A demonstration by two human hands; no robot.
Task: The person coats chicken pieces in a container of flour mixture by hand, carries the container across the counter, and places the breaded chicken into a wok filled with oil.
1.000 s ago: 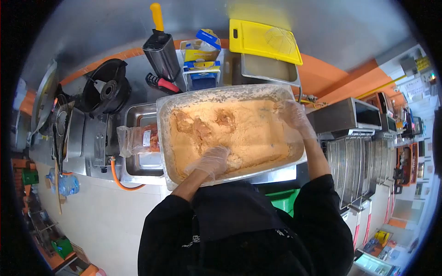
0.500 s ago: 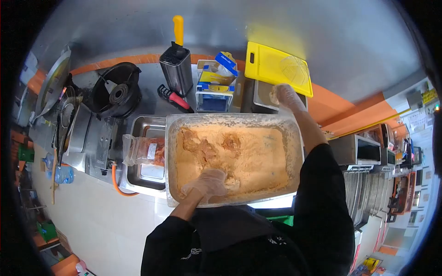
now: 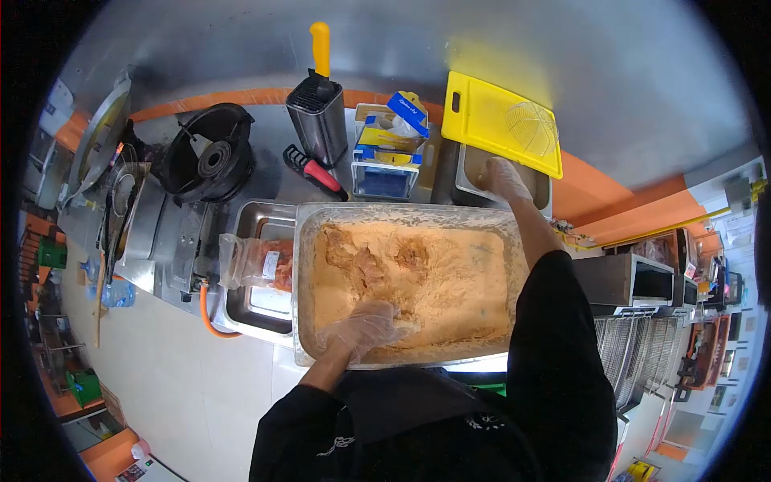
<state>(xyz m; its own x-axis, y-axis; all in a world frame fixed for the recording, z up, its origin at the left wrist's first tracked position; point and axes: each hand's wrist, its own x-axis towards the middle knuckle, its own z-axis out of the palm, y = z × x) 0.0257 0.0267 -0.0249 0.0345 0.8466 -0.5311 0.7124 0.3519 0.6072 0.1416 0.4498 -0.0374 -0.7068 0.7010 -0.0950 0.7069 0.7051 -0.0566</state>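
A large clear tub (image 3: 514, 321) of orange-tan flour lies before me, with several pieces of raw meat (image 3: 369, 269) partly coated in it. My left hand (image 3: 365, 328), in a clear plastic glove, is down in the flour at the near side, beside a floured lump (image 3: 408, 325); its fingertips are hidden. Beyond the tub's far right corner, my gloved right hand (image 3: 504, 178) reaches into a metal pan (image 3: 468, 193). Its fingers are closed on a flour-coated piece of meat (image 3: 487, 170), only partly visible.
A yellow cutting board (image 3: 490, 112) with a wire strainer (image 3: 532, 128) on it leans behind the pan. Left of the tub, a steel tray (image 3: 255, 217) holds a bag of meat (image 3: 269, 263). Farther back are a knife block (image 3: 317, 120), a sharpener (image 3: 317, 173), a glove box (image 3: 389, 149) and a black burner (image 3: 210, 153).
My right hand has lowered into the metal pan with the coated piece. My left hand stays in the flour almost unmoved. The whole view has shifted slightly.
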